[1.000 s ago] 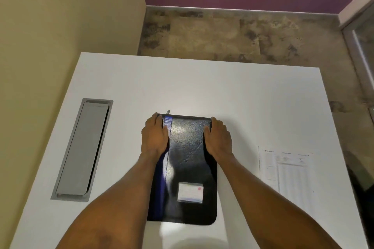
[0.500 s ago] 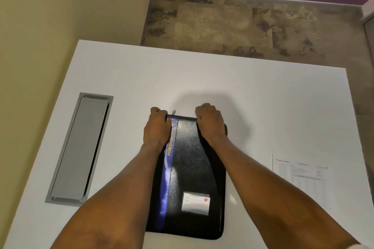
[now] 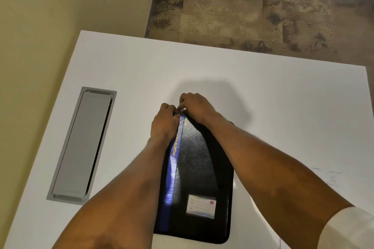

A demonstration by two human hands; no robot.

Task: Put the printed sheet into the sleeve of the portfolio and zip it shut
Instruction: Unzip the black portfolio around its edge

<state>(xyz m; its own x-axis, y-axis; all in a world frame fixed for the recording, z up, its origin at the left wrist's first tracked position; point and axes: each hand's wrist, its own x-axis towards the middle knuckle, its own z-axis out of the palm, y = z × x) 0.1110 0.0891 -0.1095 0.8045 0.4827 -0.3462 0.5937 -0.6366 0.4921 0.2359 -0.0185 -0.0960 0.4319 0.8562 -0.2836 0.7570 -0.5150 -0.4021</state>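
A black portfolio (image 3: 199, 170) with a blue stripe reading PORTFOLIO and a small label card lies closed on the white table (image 3: 263, 97). My left hand (image 3: 165, 123) presses on its far left corner beside the stripe. My right hand (image 3: 197, 108) has crossed to that same corner, fingertips pinched at the spot where the zipper pull sits; the pull itself is hidden under the fingers. The printed sheet (image 3: 332, 176) lies flat on the table at the right, mostly covered by my right forearm and faint in the glare.
A grey cable hatch (image 3: 81, 145) is sunk into the table at the left. A beige wall (image 3: 60, 6) runs along the left side. Beyond the table's far edge is mottled brown floor (image 3: 253, 16).
My right hand has moved left from the portfolio's far right corner to the far left corner and pinched there. My left hand stayed at that corner. The camera tilted down.
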